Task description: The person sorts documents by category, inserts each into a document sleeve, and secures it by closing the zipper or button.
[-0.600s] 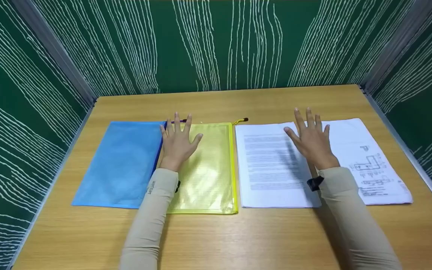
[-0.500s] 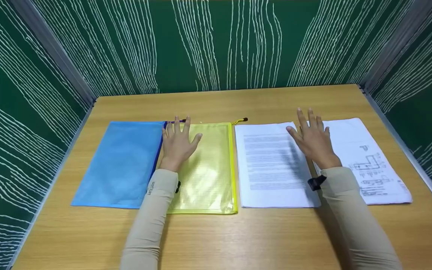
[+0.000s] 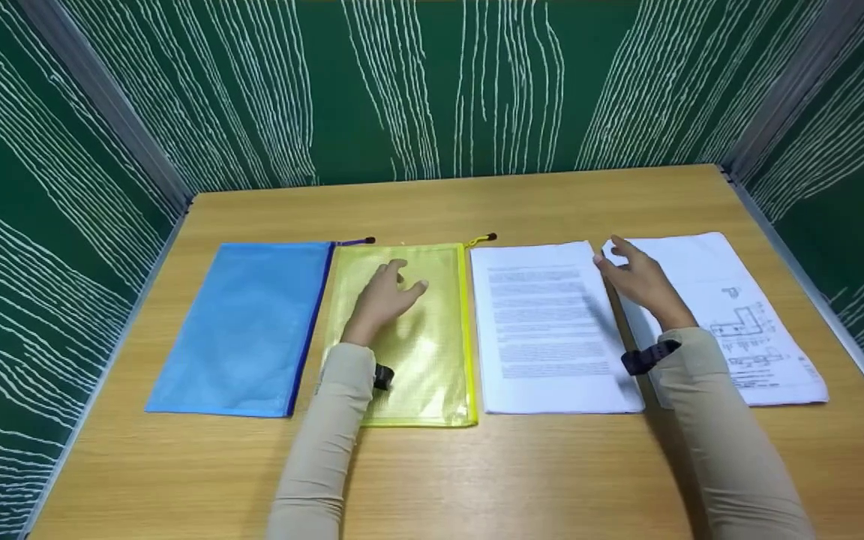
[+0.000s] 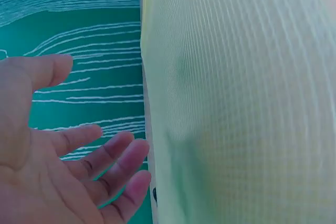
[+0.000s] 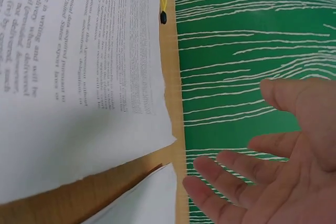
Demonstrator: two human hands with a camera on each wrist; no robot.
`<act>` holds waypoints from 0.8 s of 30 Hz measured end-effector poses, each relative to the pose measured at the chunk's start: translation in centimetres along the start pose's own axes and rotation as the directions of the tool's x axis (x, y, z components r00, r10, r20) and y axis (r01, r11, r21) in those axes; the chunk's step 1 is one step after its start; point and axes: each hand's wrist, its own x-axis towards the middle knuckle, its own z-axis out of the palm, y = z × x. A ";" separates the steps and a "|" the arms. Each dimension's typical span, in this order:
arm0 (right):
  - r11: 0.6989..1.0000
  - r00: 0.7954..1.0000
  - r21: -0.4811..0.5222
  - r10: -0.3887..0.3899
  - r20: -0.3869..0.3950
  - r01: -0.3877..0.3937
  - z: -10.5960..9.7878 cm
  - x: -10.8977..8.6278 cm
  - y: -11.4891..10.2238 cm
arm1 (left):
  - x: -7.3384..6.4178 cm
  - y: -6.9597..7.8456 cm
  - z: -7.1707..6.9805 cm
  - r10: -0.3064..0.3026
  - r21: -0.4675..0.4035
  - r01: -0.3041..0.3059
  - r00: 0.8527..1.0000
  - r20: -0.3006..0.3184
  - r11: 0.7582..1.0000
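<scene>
My left hand [image 3: 385,301] hovers over the yellow mesh zip pouch [image 3: 432,360], fingers loosely bent and holding nothing. In the left wrist view its fingers [image 4: 118,166] stay apart from the pouch's mesh. My right hand [image 3: 642,283] is above the gap between a printed text sheet stack [image 3: 541,337] and a stack with a line drawing [image 3: 747,300]. Its fingers are relaxed, with nothing between them, as the right wrist view also shows the hand [image 5: 283,166]. To the left lies a blue zip pouch [image 3: 241,330] with a dark blue zipper edge.
All four sides of the work lie on a wooden table [image 3: 432,480]. Green panels [image 3: 447,90] with white wavy lines stand at its back and sides, joined by grey corner posts [image 3: 102,97]. Zipper pulls [image 3: 483,238] stick out past the pouches' far edges.
Both hands have gone from spread, straight fingers to loosely bent ones. The left hand has shifted right, off the blue pouch's edge; the right hand has shifted slightly right. Pouches and papers lie as before.
</scene>
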 end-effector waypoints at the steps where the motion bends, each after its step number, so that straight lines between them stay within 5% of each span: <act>1: 1.000 1.000 0.020 0.008 0.011 -0.009 -0.1 0.1 0.2 | 0.0 0.1 0.2 0.006 -0.014 -0.006 1.000 0.009 1.000; 9: 0.988 0.993 0.135 0.066 0.101 -0.079 0.1 0.7 1.9 | 0.4 1.1 2.2 0.064 -0.047 -0.059 0.993 0.100 0.997; 16: 0.981 0.984 0.121 0.136 0.113 -0.150 0.6 1.1 2.2 | 0.6 2.2 3.6 0.061 -0.010 -0.060 0.982 0.178 0.998; 24: 0.955 0.966 0.215 0.162 0.200 -0.205 0.6 0.9 2.3 | 0.6 2.5 4.7 0.017 0.040 -0.026 0.980 0.200 0.999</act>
